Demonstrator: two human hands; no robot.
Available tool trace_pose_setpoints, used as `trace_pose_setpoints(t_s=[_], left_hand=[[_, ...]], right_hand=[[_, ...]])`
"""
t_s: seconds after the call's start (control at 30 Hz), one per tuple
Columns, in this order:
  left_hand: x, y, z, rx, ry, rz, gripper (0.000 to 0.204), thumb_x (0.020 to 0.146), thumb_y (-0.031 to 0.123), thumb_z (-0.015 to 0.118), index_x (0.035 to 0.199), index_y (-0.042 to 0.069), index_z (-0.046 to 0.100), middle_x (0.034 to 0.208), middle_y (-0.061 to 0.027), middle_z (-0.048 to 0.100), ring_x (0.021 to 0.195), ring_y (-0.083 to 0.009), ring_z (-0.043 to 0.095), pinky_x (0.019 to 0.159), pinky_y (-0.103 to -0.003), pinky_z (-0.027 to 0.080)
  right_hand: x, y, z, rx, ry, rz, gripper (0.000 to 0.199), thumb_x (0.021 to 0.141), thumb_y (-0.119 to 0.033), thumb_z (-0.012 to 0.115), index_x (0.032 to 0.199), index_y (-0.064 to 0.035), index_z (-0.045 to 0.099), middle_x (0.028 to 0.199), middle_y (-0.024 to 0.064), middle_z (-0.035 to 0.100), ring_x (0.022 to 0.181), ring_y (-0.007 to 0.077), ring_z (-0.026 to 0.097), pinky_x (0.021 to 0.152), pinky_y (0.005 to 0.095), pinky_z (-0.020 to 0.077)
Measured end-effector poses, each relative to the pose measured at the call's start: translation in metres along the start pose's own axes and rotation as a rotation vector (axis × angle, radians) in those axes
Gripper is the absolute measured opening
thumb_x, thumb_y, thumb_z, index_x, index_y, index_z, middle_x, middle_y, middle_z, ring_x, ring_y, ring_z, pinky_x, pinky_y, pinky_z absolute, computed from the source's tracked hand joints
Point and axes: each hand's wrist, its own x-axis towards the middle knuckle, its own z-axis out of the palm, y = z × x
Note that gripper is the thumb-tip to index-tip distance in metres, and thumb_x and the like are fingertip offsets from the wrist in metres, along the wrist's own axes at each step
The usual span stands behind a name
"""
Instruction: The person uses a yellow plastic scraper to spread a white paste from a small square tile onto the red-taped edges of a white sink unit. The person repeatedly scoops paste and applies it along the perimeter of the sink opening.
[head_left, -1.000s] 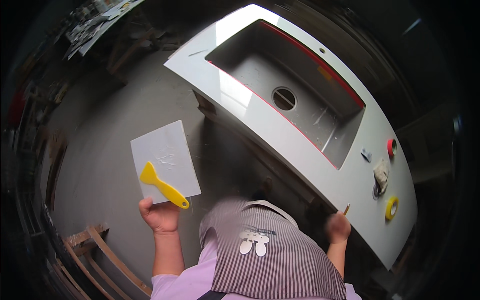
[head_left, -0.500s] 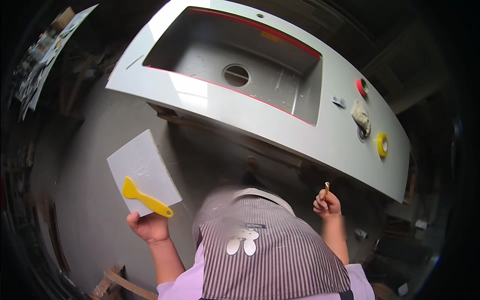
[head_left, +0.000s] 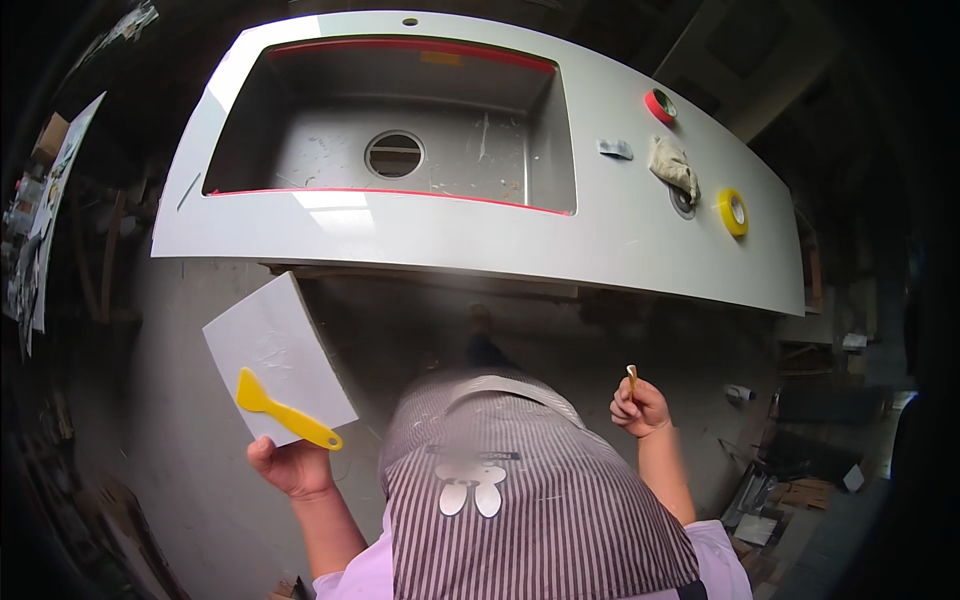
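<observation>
My left hand (head_left: 293,467) grips the lower edge of a white rectangular board (head_left: 295,345), its thumb out to the side. On the board lies a yellow plastic scraper (head_left: 285,412), blade pointing up and left, near some glossy smears. Closed around a short thin stick (head_left: 632,376) with a whitish tip, my right hand (head_left: 643,408) is raised right of my striped apron. Its exact kind is too small to make out. Beyond both hands stands a white countertop (head_left: 450,235) with a metal sink (head_left: 320,115) set in it; red tape lines the sink's cutout.
On the countertop's right part are a red tape roll (head_left: 655,106), a yellow tape roll (head_left: 729,213), a crumpled pale cloth (head_left: 671,164) over a dark round object, and a small flat grey piece (head_left: 614,149). A cluttered board (head_left: 50,220) stands at far left. Scraps lie at lower right.
My view has turned, so the countertop now appears more level and further left. Both hands keep hold of the same things, with little shift in the picture.
</observation>
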Motion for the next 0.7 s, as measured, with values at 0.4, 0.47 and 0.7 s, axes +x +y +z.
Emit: trace_pose_setpoints(t_s=[0.4,0.47,0.7], left_hand=[[0.005,-0.011,0.012,0.033,0.026,-0.068,0.053,0.076,0.007,0.065,0.127,-0.003,0.055,0.126,-0.0159,0.062,0.117,-0.0283,0.06,0.104,-0.047,0.045],[0.007,-0.014,0.015,0.052,0.031,-0.09,0.051,0.077,0.007,0.066,0.125,-0.003,0.056,0.126,-0.0162,0.063,0.116,-0.0284,0.061,0.104,-0.047,0.046],[0.007,-0.029,0.028,0.057,-0.001,-0.133,0.044,0.078,0.007,0.066,0.12,-0.006,0.059,0.122,-0.0186,0.065,0.115,-0.0305,0.062,0.104,-0.046,0.046]], right_hand=[[-0.017,0.013,0.001,0.099,-0.03,-0.043,0.027,0.099,-0.022,0.053,0.1,0.0022,0.064,0.066,0.0058,0.056,0.054,0.0073,0.042,0.049,0.0207,0.0305],[-0.021,0.015,0.0,0.103,-0.036,-0.063,0.027,0.099,-0.023,0.053,0.101,0.0024,0.063,0.067,0.0059,0.056,0.054,0.0068,0.042,0.049,0.0206,0.0305],[-0.014,0.007,0.007,0.126,-0.091,-0.111,0.021,0.099,-0.016,0.053,0.11,0.0011,0.06,0.07,0.0018,0.051,0.054,0.0049,0.038,0.048,0.0189,0.0288]])
